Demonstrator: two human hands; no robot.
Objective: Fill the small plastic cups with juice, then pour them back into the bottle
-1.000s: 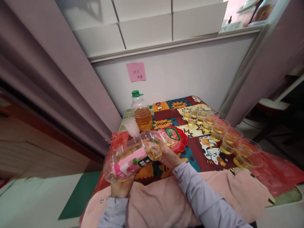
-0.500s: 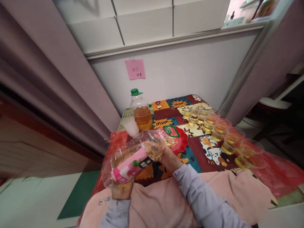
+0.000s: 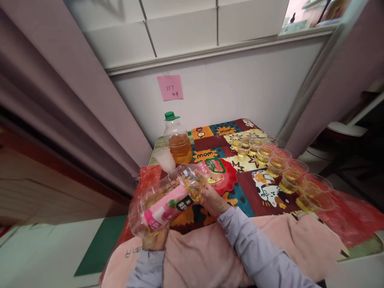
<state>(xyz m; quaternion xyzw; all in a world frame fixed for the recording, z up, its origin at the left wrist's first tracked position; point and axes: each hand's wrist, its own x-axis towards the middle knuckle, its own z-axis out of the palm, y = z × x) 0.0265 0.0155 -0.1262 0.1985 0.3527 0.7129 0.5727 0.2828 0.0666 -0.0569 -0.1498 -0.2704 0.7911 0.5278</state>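
A bright patchwork cloth spreads below a pale wall, a green-capped bottle upright at its back. Left of and nearer than that bottle, the left hand cups the base of a tilted, clear pink-labelled bottle, the right hand wrapped round its shoulder; thin, smooth and squashy, part-full, it probably feels light and grips best at those stiffer ends. Right of the green-capped bottle curve glossy filled cups.
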